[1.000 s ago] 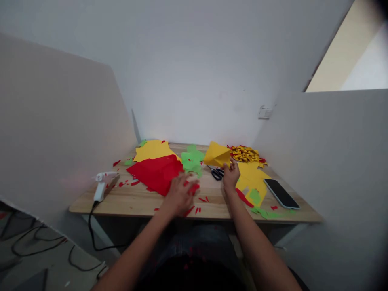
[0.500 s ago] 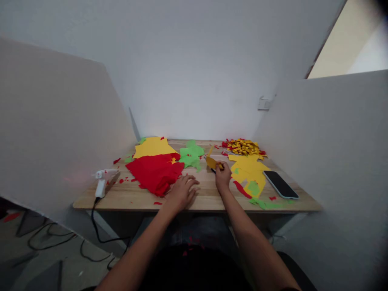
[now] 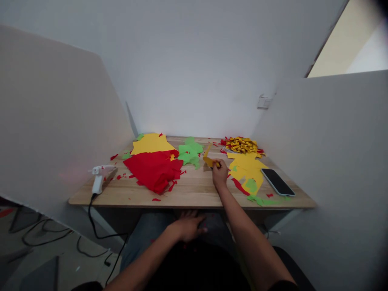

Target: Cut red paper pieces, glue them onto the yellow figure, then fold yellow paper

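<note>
My right hand (image 3: 220,173) is closed on a folded piece of yellow paper (image 3: 207,160), held just above the middle of the desk. Dark scissors seen here earlier are mostly hidden by the hand and the paper. Below the desk's front edge, my left hand (image 3: 189,227) lies over my lap with its fingers spread and nothing in it. Left of the right hand are crumpled red paper (image 3: 151,167) and green paper scraps (image 3: 190,151). To its right lies a cut yellow sheet (image 3: 246,169).
A white glue gun (image 3: 97,180) with a black cord stands at the desk's left end. Toward the right lies a phone (image 3: 277,182). Behind it sits a pile of small yellow folded pieces (image 3: 241,144). Partitions (image 3: 57,121) flank the wooden desk (image 3: 194,194).
My left hand swept red scraps toward the front edge and has dropped from the desk to my lap. The right hand lowered the yellow paper, which now appears narrower, turned edge-on.
</note>
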`<action>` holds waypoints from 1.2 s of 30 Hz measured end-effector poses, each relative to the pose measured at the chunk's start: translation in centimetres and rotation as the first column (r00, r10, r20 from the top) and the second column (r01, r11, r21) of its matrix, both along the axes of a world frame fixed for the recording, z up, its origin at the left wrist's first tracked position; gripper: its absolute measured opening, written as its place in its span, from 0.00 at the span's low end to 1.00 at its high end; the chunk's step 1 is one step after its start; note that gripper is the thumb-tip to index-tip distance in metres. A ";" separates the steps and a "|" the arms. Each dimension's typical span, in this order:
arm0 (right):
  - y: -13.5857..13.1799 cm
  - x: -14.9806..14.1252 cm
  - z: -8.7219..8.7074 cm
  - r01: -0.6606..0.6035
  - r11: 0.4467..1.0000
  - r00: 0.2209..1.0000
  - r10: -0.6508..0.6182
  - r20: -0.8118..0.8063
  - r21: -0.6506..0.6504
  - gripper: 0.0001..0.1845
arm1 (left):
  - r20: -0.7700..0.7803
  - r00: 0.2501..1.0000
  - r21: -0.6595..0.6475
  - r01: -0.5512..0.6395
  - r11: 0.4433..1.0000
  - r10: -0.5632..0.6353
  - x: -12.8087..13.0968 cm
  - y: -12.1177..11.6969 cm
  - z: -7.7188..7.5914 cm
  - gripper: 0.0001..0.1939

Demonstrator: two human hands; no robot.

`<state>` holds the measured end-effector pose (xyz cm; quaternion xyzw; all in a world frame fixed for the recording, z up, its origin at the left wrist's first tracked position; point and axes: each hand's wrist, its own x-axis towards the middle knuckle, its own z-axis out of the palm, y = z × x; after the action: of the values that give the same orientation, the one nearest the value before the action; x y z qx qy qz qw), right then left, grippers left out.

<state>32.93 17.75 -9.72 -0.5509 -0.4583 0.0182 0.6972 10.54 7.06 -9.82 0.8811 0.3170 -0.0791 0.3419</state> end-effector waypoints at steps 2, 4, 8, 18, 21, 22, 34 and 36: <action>0.1 0.0 -0.1 -0.003 1.000 1.000 0.003 0.013 -0.004 0.11 | 0.061 0.991 -0.109 0.129 0.986 -0.122 -1.1 -0.2 -0.5 0.33; 0.1 0.0 -0.3 -0.003 1.000 1.000 0.003 0.025 -0.004 0.11 | 0.063 0.994 -0.163 0.094 0.982 -0.084 -2.7 0.4 -1.2 0.32; 0.2 0.0 -0.5 0.008 1.000 0.999 -0.008 0.038 0.002 0.10 | -0.019 0.936 0.014 -0.352 0.936 0.352 -6.3 3.2 -2.7 0.22; -0.9 -0.7 0.7 0.027 0.998 0.983 -0.037 0.180 0.053 0.08 | 0.241 0.950 -0.129 -0.170 0.977 0.197 -5.7 0.0 3.4 0.24; -3.4 -1.9 1.8 -0.030 0.996 0.958 0.005 0.288 0.085 0.08 | 0.397 0.883 -0.319 -0.125 0.940 0.252 -6.0 0.4 6.6 0.20; -4.4 -2.3 2.0 -0.073 0.994 0.940 0.043 0.338 0.079 0.08 | 0.432 0.832 -0.269 -0.248 0.931 0.347 -6.4 1.1 7.2 0.21; -10.6 -1.6 1.6 -0.248 0.939 0.620 0.344 0.705 -0.240 0.14 | 0.495 0.868 0.714 -0.430 0.553 0.035 -3.1 4.2 3.1 0.30; -10.8 -1.6 1.3 -0.277 0.914 0.609 0.406 0.681 -0.297 0.15 | 0.467 0.881 0.687 -0.415 0.597 0.075 -2.5 4.0 2.8 0.23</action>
<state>31.28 6.92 -8.39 -0.4681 -0.7913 -0.0330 0.3920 8.08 11.10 -7.00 0.8845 0.3657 0.2896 -0.0035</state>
